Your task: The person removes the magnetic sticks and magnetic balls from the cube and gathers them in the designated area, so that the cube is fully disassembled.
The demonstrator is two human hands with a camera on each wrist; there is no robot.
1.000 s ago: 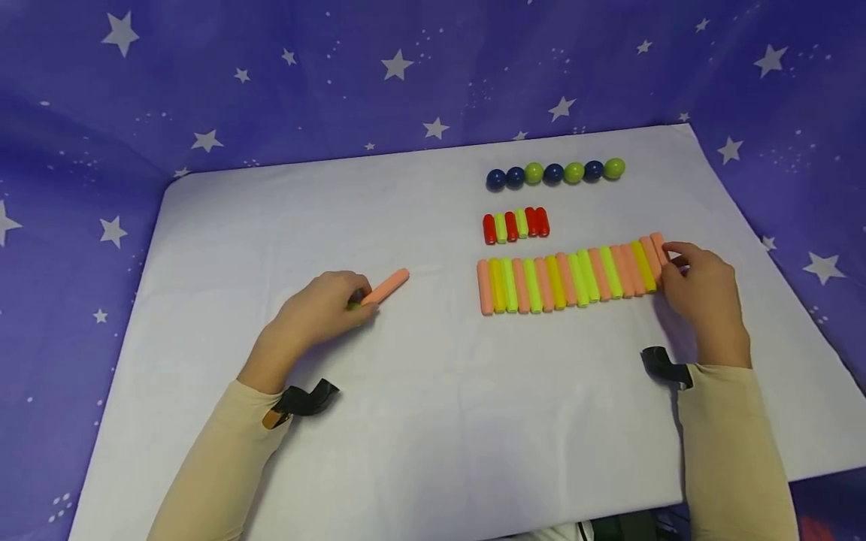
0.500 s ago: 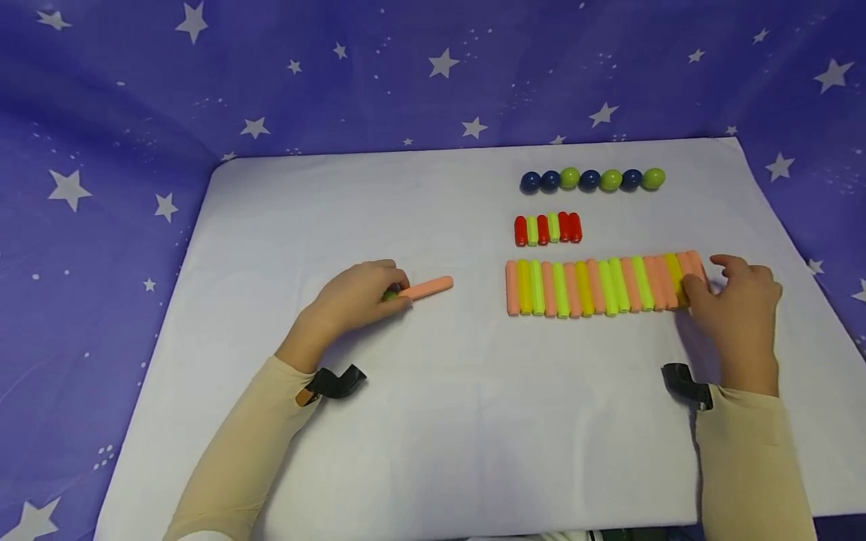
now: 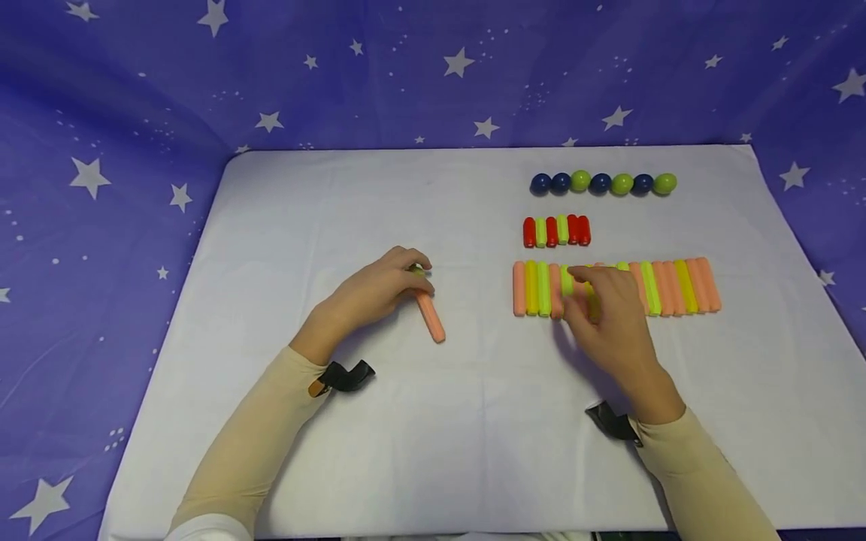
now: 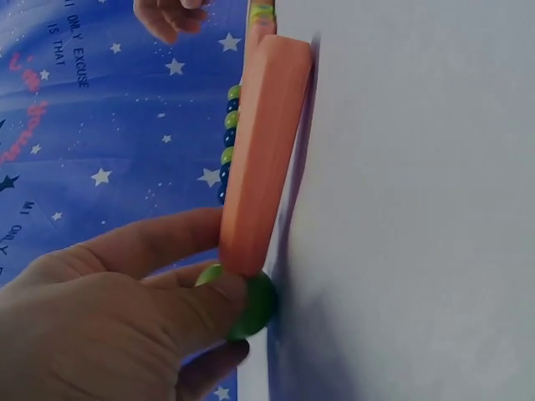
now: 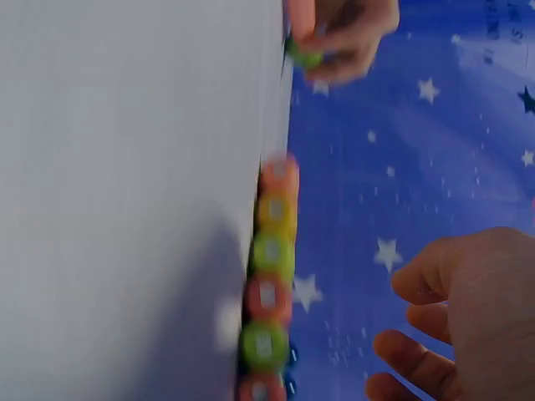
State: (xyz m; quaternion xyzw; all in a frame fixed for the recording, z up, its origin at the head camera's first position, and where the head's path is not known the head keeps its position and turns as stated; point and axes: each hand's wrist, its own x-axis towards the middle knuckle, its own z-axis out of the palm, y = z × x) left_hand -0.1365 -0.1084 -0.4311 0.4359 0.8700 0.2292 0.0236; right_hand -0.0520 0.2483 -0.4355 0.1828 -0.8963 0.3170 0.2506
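Note:
My left hand (image 3: 379, 297) holds a long salmon-orange stick (image 3: 431, 319) together with a green ball (image 4: 261, 305). In the left wrist view the thumb lies on the ball, and the stick (image 4: 266, 150) juts out beyond the fingers. My right hand (image 3: 619, 327) hovers over a row of long sticks (image 3: 532, 289) in orange, yellow and lime, hiding part of its middle. Its fingers are loosely bent with nothing between them, apart from the sticks in the right wrist view. Pale spots mark the ends of the row's sticks (image 5: 272, 255).
Behind the long row lies a shorter row of red and lime sticks (image 3: 551, 231). Farther back stands a line of dark blue and green balls (image 3: 601, 183). A white cloth (image 3: 473, 436) covers the table, with a starry blue backdrop (image 3: 379, 90) behind.
My right hand has left the right end of the long row and moved left over its middle. My left hand has turned the stick from pointing right to pointing toward me. The head view has shifted.

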